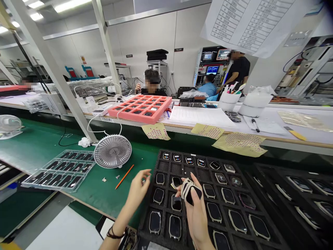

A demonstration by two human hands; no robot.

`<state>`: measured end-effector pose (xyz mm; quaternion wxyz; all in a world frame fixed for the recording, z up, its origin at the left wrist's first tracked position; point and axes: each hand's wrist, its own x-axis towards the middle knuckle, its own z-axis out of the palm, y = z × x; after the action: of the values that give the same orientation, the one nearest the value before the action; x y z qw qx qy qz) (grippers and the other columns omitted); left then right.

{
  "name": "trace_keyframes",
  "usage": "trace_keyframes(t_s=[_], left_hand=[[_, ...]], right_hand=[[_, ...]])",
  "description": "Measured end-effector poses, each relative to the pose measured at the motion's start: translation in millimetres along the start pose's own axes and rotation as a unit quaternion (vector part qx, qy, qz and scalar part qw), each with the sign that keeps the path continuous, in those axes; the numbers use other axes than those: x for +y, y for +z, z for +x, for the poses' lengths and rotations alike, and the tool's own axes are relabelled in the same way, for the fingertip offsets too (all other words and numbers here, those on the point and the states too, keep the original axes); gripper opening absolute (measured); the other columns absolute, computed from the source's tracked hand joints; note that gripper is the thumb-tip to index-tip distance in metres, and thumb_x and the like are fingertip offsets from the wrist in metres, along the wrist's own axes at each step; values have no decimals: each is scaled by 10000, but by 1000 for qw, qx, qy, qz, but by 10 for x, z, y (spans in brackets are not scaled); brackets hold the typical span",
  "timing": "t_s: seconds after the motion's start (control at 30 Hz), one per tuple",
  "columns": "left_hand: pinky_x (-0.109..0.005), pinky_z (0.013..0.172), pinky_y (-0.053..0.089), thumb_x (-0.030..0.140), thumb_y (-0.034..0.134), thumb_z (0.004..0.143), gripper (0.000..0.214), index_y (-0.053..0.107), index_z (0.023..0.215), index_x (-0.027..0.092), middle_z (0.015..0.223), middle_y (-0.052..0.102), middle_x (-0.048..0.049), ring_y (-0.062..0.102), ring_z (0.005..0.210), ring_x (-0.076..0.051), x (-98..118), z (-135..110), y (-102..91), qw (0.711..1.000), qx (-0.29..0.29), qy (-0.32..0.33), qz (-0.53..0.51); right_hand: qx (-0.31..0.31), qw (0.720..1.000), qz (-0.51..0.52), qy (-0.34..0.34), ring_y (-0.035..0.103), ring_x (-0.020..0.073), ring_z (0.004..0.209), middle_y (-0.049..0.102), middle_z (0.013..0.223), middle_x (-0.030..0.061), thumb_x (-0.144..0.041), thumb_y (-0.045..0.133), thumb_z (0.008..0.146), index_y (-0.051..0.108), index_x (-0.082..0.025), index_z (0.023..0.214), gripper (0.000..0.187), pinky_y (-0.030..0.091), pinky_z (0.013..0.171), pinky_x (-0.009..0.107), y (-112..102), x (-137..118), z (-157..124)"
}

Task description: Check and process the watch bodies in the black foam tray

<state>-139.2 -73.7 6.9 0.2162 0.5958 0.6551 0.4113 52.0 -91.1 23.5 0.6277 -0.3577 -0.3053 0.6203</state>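
Note:
My right hand is closed around a small stack of smartwatch cases. Their cream edges show by the fingers, and a dark face is under the thumb. My left hand hovers left of the black foam tray, its fingers curled toward the thumb; a tiny piece may be between them, too small to name. Smartwatches with dark faces, such as one watch, lie in the tray's compartments. Another watch with a yellow tab lies just beyond my right fingertips.
A grey fan and orange stick are left of my hands, beside a clear tray of dark parts. A second watch tray lies right. On the shelf ahead are a pink foam tray and papers; a person sits behind.

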Motion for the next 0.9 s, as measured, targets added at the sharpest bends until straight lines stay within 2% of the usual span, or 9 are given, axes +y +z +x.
trace_keyframes(t_s=[0.07, 0.17, 0.3, 0.47, 0.53, 0.63, 0.7, 0.8, 0.9], left_hand=[[-342, 734, 468, 289, 524, 810, 228, 630, 954, 148, 913, 642, -93, 594, 816, -231, -241, 75, -105, 992, -7, -60, 110], [-331, 738, 447, 281, 568, 769, 167, 637, 836, 145, 892, 640, -101, 592, 824, -243, -450, 111, -131, 979, -36, -96, 178], [-293, 656, 426, 269, 559, 767, 144, 635, 744, 149, 774, 655, -77, 612, 748, -231, -510, 131, -83, 979, -58, -105, 168], [-269, 603, 416, 288, 586, 750, 149, 636, 680, 166, 668, 653, -34, 609, 644, -203, -437, 231, -184, 981, -84, -92, 152], [-277, 643, 428, 307, 606, 753, 151, 648, 697, 173, 740, 663, -44, 600, 700, -203, -287, 247, -259, 988, -59, -45, 134], [-282, 655, 448, 351, 619, 802, 191, 658, 722, 182, 805, 663, -58, 593, 739, -191, 119, 176, -350, 994, -16, 106, 23], [-282, 675, 469, 315, 645, 815, 170, 673, 705, 189, 785, 671, -57, 614, 739, -179, 443, 91, -375, 972, -51, 223, -54], [-284, 668, 470, 253, 637, 837, 115, 717, 761, 220, 758, 700, -55, 635, 703, -166, 826, 2, -359, 915, -129, 377, -70], [-301, 678, 462, 241, 587, 871, 156, 733, 816, 243, 775, 723, -61, 646, 697, -172, 981, 3, -321, 882, -168, 438, -41]], right_hand=[[1, 1000, 16, 12, 581, 156, 690, 625, 1025, 40, -472, 548, 847, 410, -257, 1336, 552, 449, 849, 438, 14, -55, -3], [-2, 999, 33, 36, 583, 172, 717, 631, 1019, 46, -471, 554, 844, 399, -255, 1350, 571, 460, 798, 420, 26, -88, -13], [-20, 993, 83, 78, 586, 185, 725, 643, 1001, 48, -462, 554, 846, 410, -252, 1336, 552, 463, 705, 379, 21, -135, -8], [-61, 967, 150, 198, 584, 188, 674, 671, 898, 88, -443, 549, 835, 533, -162, 1218, 476, 423, 599, 325, -3, -272, 64], [-90, 953, 164, 239, 585, 184, 651, 675, 876, 103, -432, 550, 827, 576, -133, 1151, 441, 401, 571, 306, -15, -310, 95], [-148, 932, 166, 286, 592, 183, 637, 676, 858, 113, -417, 544, 827, 605, -115, 1086, 402, 382, 545, 288, -24, -328, 114], [-187, 919, 157, 310, 601, 184, 630, 675, 845, 109, -409, 542, 830, 608, -111, 1067, 387, 381, 528, 278, -20, -324, 105], [-230, 899, 156, 338, 614, 182, 607, 658, 778, 60, -403, 550, 832, 618, -127, 1005, 333, 382, 488, 258, -6, -318, 65], [-259, 885, 161, 351, 617, 176, 591, 636, 734, 32, -412, 547, 837, 620, -136, 913, 295, 389, 461, 245, 11, -333, 15]])
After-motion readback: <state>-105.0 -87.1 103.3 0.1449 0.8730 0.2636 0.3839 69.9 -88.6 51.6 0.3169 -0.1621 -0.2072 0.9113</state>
